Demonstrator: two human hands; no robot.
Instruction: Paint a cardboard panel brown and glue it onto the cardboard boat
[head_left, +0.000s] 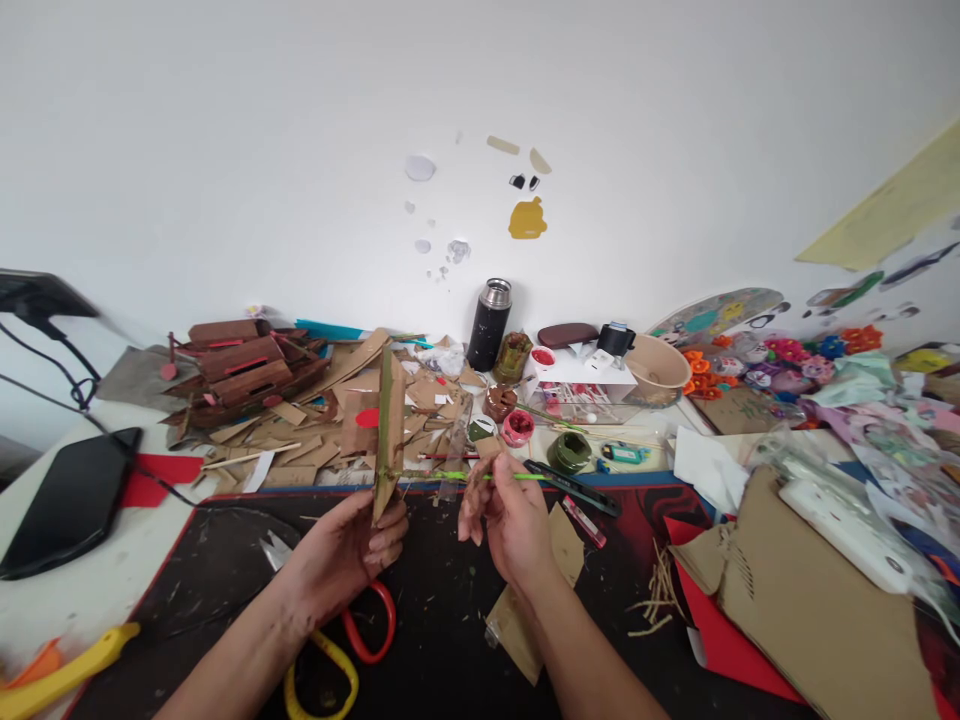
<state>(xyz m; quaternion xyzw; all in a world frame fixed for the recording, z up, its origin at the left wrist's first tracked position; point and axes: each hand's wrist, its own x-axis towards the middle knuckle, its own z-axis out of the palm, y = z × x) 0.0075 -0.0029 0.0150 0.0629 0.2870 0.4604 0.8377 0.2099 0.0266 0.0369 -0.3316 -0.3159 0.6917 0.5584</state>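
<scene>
My left hand (352, 545) is closed on the lower end of a folded cardboard piece (390, 430), held upright and partly coated in green. A thin paintbrush (450, 475) with a bright green handle is pinched in my right hand (514, 515). Its bristle end points left and appears to meet the cardboard's lower part. Scissors (371, 620) with one red and one yellow loop lie beneath my left hand and wrist. Beyond my right hand stand a jar of dark green paint (570, 452) and a pot of red paint (517, 427). Paint smudges mark both hands.
Cardboard scraps (307, 450) and brown cardboard models (240, 370) cover the back left. A black flask (491, 325) stands against the wall. On the right lie a large cardboard sheet (817, 620) and a white power strip (847, 535); a phone (71, 500) is at left.
</scene>
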